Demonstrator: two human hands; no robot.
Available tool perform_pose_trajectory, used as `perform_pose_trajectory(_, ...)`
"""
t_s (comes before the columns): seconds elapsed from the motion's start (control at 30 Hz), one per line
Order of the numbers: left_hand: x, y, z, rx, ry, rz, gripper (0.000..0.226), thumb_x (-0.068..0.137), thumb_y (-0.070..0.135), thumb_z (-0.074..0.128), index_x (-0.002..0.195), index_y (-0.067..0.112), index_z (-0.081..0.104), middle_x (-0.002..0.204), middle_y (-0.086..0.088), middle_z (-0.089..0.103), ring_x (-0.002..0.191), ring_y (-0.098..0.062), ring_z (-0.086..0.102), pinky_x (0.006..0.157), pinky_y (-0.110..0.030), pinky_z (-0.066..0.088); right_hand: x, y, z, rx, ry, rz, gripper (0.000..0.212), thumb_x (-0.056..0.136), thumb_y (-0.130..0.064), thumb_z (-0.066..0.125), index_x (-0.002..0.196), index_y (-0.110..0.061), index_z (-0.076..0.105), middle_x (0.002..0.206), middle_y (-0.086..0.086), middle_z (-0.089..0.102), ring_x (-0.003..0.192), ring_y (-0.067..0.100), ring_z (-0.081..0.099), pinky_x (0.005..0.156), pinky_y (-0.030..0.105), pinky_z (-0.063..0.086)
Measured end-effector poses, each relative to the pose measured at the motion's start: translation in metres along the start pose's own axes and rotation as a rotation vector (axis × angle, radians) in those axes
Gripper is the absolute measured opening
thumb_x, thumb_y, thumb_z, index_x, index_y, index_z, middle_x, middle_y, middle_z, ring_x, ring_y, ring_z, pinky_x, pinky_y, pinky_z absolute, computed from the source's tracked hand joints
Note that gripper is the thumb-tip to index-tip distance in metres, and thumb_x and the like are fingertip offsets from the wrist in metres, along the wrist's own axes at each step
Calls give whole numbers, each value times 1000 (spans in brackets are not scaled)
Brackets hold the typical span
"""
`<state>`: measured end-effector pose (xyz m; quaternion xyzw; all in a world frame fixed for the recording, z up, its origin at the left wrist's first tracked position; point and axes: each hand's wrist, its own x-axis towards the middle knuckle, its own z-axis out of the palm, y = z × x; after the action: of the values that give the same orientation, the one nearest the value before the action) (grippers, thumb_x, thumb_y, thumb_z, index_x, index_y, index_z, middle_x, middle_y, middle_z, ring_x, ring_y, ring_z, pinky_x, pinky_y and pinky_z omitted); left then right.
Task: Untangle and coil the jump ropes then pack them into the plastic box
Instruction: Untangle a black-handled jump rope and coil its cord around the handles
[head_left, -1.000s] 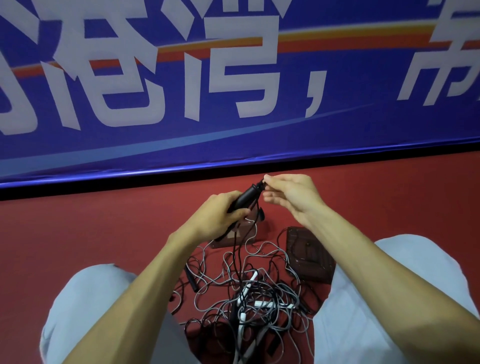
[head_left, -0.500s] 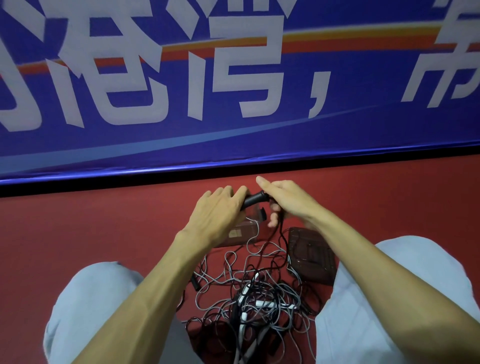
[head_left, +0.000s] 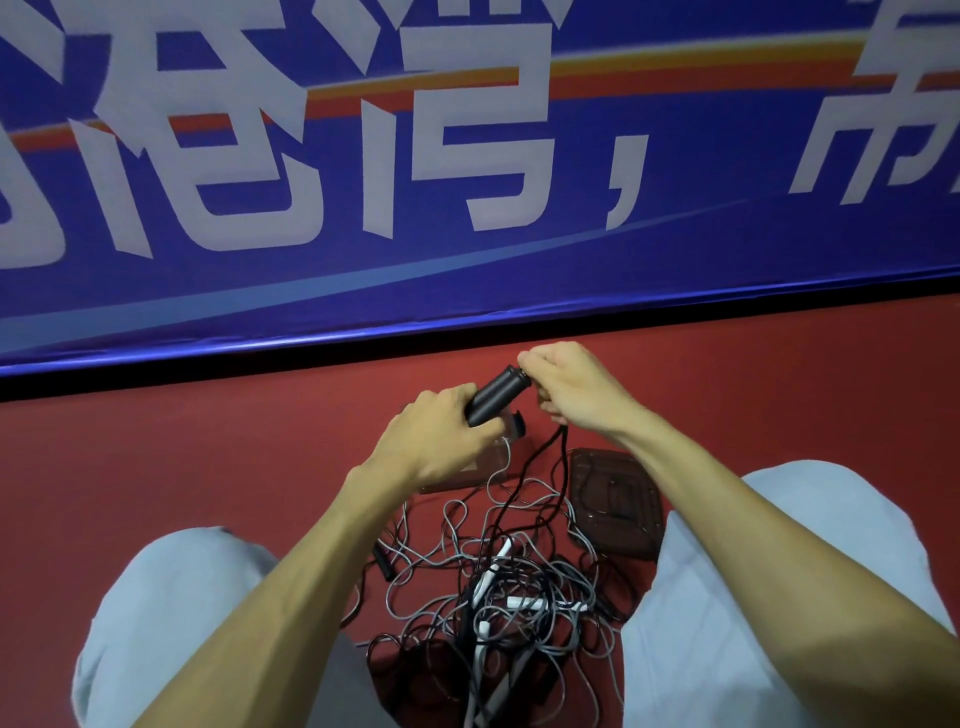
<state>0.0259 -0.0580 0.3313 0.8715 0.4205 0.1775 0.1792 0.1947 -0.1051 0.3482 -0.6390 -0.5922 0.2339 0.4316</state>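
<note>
My left hand (head_left: 441, 434) grips the lower end of a black jump rope handle (head_left: 496, 395), which points up and to the right. My right hand (head_left: 571, 392) pinches the black cord at the handle's top end; the black cord (head_left: 550, 457) hangs down from it into the pile. A tangle of grey and black jump ropes (head_left: 498, 587) with white handles lies on the red floor between my knees. The clear plastic box (head_left: 493, 457) sits on the floor under my left hand, mostly hidden. Its lid (head_left: 615, 501) lies flat to the right.
A blue banner (head_left: 467, 182) with white characters stands upright along the far edge of the red floor (head_left: 156, 467). My knees in light trousers (head_left: 171, 613) frame the rope pile on both sides.
Both hands have risen a little with the handle. The left hand has slid toward the handle's lower end, baring more of it, and the right hand now pinches at its tip.
</note>
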Motion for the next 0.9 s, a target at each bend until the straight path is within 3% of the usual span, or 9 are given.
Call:
perform_pose_trajectory(0.1,0,4,2,-216,-15,15,15,83,32,63,83,21,53,62,3,60,40,-3,49,43,-17,37,5,4,-3,16,140,-16,32,91,-31,44,61,-21,39,46,-10,31,46,15,32,54,37,29)
perform_pose_trajectory(0.27,-3,9,3,-338,65,0,10,83,21,63,81,29,56,63,5,60,42,-4,48,43,-15,36,7,8,-5,113,340,-1,36,95,-27,47,61,-20,38,48,-6,32,50,20,39,51,34,29)
perform_pose_trajectory(0.43,-3,10,5,-307,228,-14,6,85,31,66,85,28,61,63,5,60,50,-13,54,51,-29,46,5,1,1,233,414,-13,34,97,-25,47,65,-16,40,52,0,31,41,15,35,48,31,29)
perform_pose_trajectory(0.5,-2,9,1,-308,288,-20,3,87,28,66,87,28,63,63,5,60,49,-13,54,51,-30,49,5,-7,5,364,379,-11,35,99,-31,48,67,-17,42,52,-1,35,40,14,36,42,25,29)
perform_pose_trajectory(0.6,1,14,0,-355,277,-67,8,88,27,66,81,28,64,58,8,56,41,-6,46,43,-22,42,-3,-15,-2,541,237,17,44,101,-45,40,76,-11,51,54,6,51,41,17,46,37,23,36)
perform_pose_trajectory(0.7,6,15,-2,-661,299,-209,26,88,31,67,66,22,56,52,5,48,40,-12,39,45,-26,33,-7,-14,-5,417,25,10,60,97,-55,28,71,-8,55,59,11,61,58,24,62,59,29,52)
perform_pose_trajectory(0.8,9,11,-13,-1105,332,-299,27,91,25,64,70,17,50,57,-3,48,36,-10,29,41,-19,22,-6,-5,8,143,-121,-64,36,100,-41,40,79,-15,54,69,6,63,76,20,66,67,20,46)
perform_pose_trajectory(0.9,8,8,-25,-1396,345,-322,16,95,20,57,82,13,49,84,-13,64,36,-9,28,37,-16,22,-5,7,21,76,-287,-85,13,98,-20,53,94,-8,55,78,3,64,70,10,63,72,26,52)
